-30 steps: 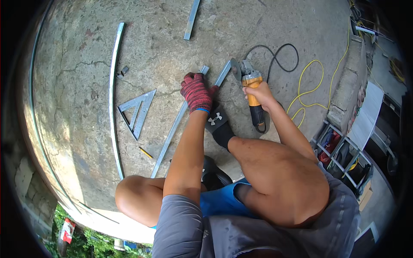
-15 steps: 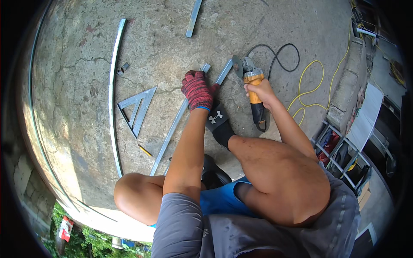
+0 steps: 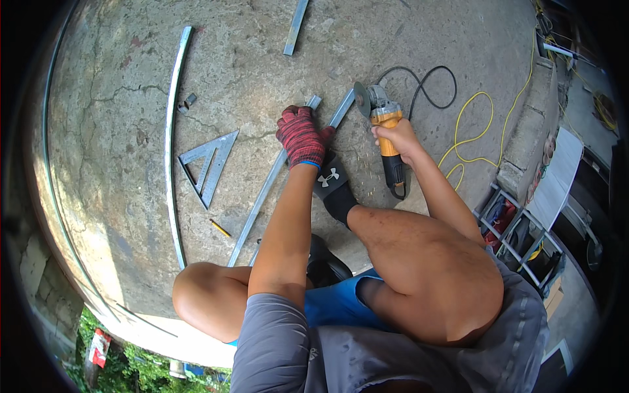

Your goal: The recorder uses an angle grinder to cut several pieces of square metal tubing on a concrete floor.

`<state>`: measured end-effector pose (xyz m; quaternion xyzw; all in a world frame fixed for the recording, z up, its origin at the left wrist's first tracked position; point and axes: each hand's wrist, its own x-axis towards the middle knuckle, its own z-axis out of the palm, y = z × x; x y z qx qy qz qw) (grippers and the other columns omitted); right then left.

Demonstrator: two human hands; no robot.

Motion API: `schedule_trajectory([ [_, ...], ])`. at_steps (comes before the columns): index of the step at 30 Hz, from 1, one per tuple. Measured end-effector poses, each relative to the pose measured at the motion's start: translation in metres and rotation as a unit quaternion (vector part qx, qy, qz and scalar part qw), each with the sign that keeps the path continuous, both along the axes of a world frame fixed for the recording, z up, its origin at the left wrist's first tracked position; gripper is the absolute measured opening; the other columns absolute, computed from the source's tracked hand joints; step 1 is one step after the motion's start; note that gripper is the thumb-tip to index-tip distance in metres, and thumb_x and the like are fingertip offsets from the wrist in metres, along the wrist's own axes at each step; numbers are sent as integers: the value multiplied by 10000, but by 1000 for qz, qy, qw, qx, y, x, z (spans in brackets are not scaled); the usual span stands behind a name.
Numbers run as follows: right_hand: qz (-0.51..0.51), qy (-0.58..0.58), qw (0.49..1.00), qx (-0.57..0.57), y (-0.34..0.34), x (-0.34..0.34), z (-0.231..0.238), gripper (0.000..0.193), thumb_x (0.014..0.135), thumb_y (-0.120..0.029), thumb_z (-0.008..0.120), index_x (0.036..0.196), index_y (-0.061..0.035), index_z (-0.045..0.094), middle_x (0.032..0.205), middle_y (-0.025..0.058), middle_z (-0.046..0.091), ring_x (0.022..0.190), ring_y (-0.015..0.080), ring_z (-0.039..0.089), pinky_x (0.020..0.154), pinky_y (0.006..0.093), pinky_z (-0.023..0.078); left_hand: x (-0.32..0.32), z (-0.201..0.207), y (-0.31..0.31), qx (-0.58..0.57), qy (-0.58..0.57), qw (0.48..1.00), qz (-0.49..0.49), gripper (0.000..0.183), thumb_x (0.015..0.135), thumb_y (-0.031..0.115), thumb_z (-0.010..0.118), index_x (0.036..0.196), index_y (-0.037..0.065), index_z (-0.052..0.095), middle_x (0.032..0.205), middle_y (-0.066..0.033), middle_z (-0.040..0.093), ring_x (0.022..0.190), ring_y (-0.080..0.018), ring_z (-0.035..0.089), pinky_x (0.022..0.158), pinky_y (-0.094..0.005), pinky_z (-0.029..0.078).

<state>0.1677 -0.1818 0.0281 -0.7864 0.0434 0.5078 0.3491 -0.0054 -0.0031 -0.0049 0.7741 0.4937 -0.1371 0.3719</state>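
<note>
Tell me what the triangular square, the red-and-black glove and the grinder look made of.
Triangular square: probably metal, judging by its grey, faintly shiny surface; grey plastic isn't ruled out.
Glove: apparently knitted yarn, matte, with flecked red-and-black streaks.
Grinder: the orange-and-black body is likely plastic, given its solid colouring; the silvery-grey head looks like bare metal.

From my end, lighting's good: soft daylight on the concrete floor [image 3: 255, 65], shadows faint. Far L of the left hand's [image 3: 301, 136] grip, sun hits a bright patch [image 3: 98, 252]; below that, I get a blown-out white strip [image 3: 190, 337]. Glare on the curved-looking bar [image 3: 171, 134], L of same grip. R of the right hand's [image 3: 398, 139] grip, clutter [image 3: 502, 219] is dimmer. Fisheye bends edges; rim's blk.
</note>
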Motion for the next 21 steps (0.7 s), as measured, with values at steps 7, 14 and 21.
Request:
schedule_trajectory([
  [7,2,-8,1000,-7,-1,1,-3,285,821,-142,835,1023,24,722,841,71,713,692,168,693,609,319,537,0,1,1,-5,15,1000,-15,735,694,426,927,1312,126,666,1455,-137,535,1308,-343,522,1093,-480,436],
  [14,0,-7,1000,-5,0,-1,-4,281,821,-139,832,1019,27,723,840,71,714,689,164,688,612,319,533,-2,0,1,-5,9,1000,-14,740,696,424,926,1317,121,660,1452,-143,529,1302,-348,517,1093,-487,430],
  [21,-12,-5,1000,2,3,-4,0,242,831,-112,817,1008,25,725,850,68,720,685,154,679,617,306,525,0,2,1,-12,12,1000,-12,743,694,425,927,1317,121,659,1457,-147,524,1311,-353,509,1104,-490,421],
])
